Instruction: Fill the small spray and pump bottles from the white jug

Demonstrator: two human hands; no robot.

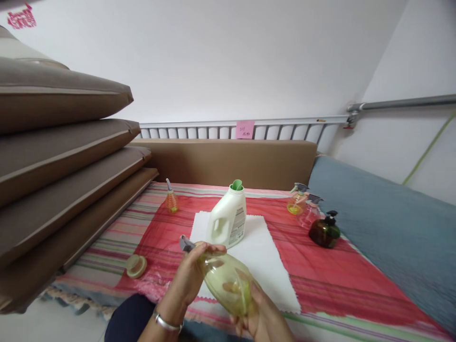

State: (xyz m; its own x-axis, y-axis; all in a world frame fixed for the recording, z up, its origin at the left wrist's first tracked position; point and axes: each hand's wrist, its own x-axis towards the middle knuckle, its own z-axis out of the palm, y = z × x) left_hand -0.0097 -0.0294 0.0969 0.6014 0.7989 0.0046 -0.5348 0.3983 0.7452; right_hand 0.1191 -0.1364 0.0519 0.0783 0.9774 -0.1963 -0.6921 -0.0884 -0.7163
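Tilted between my two hands is a see-through yellowish spray bottle (228, 280) with a grey spray head at its upper left. My left hand (197, 268) grips it around the neck. My right hand (261, 311) cups its base, fingers partly hidden behind it. Some yellow liquid shows low in the bottle. Just behind it a white detergent jug (228, 218) stands upright, its mouth uncapped and showing a green spout. Both are over a white cloth (274, 266). To the left lies a pale round cap (136, 266).
A small spray bottle (171, 199) with yellow liquid stands at the back left. On the right are two clear spray bottles, one yellowish (295, 204) and one pinkish (309, 216), and a dark pump bottle (325, 232). Brown cushions (71, 137) are stacked at left; a blue-covered surface (384, 223) rises at right.
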